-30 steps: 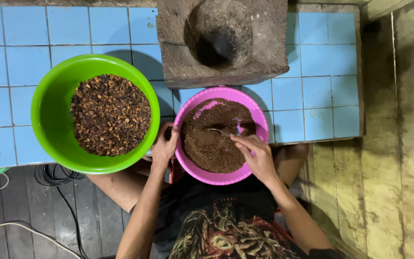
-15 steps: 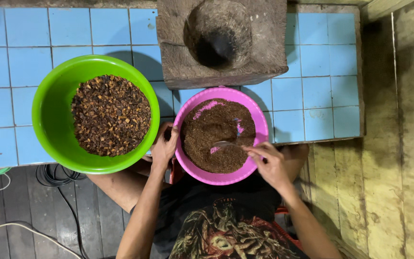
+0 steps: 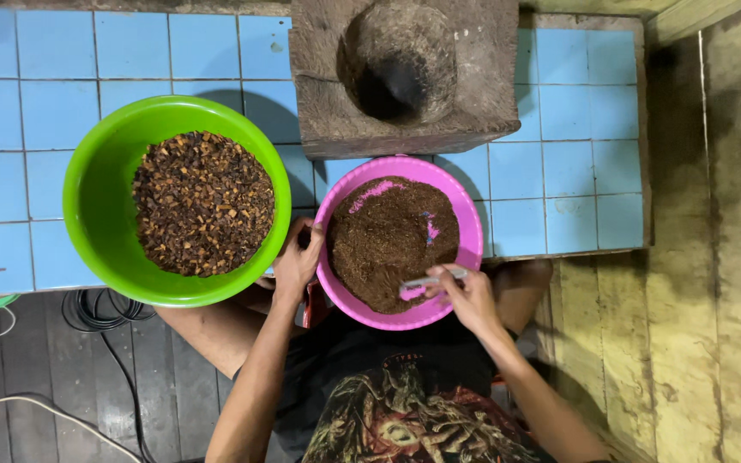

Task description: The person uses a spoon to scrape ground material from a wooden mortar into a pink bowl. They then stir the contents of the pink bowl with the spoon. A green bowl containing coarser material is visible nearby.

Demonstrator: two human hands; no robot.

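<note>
Currently left hand (image 3: 295, 261) clamps the pink bowl (image 3: 471, 225) rim at 9 o'clock; right hand (image 3: 465, 296) fingers pinched on spoon (image 3: 429, 280) at 5. Brown powder (image 3: 388, 240) probably loose, spill-prone; bowl looks light: grip rim.

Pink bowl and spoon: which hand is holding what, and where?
The left hand grips the pink bowl by its rim. The right hand holds a spoon by its handle end.

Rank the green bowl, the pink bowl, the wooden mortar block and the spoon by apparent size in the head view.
1. Green bowl and wooden mortar block: look alike, and the block is cut off at the top.
2. Pink bowl.
3. Spoon, held by the right hand.
</note>
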